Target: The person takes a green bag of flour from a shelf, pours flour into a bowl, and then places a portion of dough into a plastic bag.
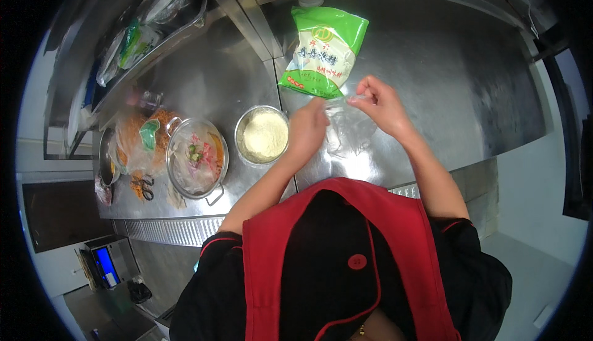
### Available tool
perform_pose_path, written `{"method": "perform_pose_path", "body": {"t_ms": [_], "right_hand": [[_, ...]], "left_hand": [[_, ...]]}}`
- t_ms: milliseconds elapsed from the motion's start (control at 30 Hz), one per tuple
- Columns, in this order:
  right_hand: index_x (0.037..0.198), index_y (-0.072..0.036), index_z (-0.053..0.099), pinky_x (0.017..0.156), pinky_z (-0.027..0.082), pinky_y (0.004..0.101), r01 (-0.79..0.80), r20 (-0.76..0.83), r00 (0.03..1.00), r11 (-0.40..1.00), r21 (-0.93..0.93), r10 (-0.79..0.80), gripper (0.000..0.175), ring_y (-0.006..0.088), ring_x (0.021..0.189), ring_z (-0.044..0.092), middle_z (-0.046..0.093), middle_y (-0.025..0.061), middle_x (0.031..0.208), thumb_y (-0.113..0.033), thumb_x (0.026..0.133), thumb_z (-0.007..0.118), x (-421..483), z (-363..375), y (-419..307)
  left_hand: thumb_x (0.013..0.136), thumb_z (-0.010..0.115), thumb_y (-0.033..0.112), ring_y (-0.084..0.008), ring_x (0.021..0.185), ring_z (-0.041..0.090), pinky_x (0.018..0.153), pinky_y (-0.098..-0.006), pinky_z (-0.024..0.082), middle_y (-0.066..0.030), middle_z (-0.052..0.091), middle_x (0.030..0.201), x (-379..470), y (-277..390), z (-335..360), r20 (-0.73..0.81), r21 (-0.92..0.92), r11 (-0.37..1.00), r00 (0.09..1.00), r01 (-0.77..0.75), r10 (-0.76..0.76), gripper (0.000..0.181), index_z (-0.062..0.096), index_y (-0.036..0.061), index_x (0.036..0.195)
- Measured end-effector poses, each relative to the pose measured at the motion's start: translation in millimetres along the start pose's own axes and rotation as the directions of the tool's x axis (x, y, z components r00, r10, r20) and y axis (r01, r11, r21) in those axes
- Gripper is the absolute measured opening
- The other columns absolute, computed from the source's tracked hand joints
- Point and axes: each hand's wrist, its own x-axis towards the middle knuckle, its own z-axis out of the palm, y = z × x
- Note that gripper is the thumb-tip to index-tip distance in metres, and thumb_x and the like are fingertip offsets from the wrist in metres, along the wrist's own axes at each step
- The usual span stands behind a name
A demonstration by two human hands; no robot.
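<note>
Between my two hands hangs a clear plastic bag [354, 130], pinched along its upper edge. My left hand [308, 130] grips the bag's left side and looks blurred. The thumb and fingertips of my right hand [377, 104] hold its right corner. Just beyond the hands lies a large green and white packet [324, 51] bearing printed writing. To the left of my left hand stands a round metal bowl [238, 139] with pale yellow powder [265, 133] inside.
Left of the bowl is a two-handled metal pot [226, 160] lined with plastic, holding red, green and orange ingredients. Behind it sit plastic bags of orange-brown food [132, 135] and black-handled scissors [147, 187]. A metal shelf [153, 47] overhangs the steel counter [417, 77].
</note>
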Motion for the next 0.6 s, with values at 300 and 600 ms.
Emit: {"method": "perform_pose_path", "body": {"t_ms": [300, 600], "right_hand": [[0.101, -0.003, 0.054, 0.061, 0.045, 0.0373, 0.028, -0.288, 0.952, 0.969, -0.247, -0.102, 0.023, 0.0291, 0.068, 0.059, 0.058, 0.0133, 0.077, -0.002, 0.079, 0.06, -12.8, -35.3, 37.5], [0.106, -0.003, 0.056, 0.052, 0.04, 0.034, 0.031, -0.267, 0.961, 0.987, -0.156, -0.072, 0.023, 0.0221, 0.053, 0.052, 0.052, 0.0112, 0.062, -0.007, 0.083, 0.06, -7.6, -41.3, -26.0]], "left_hand": [[0.088, 0.052, 0.002, -0.0147, 0.051, 0.051, 0.049, -0.03, 0.038, -0.0104, 0.057, 0.061, 3.8, -18.4, -18.7, -0.245, -0.117, 0.989, 0.963, 0.089, -0.116, 0.01, 0.055, 0.002, 0.098], [0.092, 0.051, 0.004, -0.0066, 0.048, 0.046, 0.044, -0.0246, 0.034, -0.0017, 0.052, 0.058, 4.8, 14.1, -23.7, -0.199, -0.371, 0.926, 0.968, 0.067, -0.15, 0.01, 0.05, 0.0029, 0.102]]}}
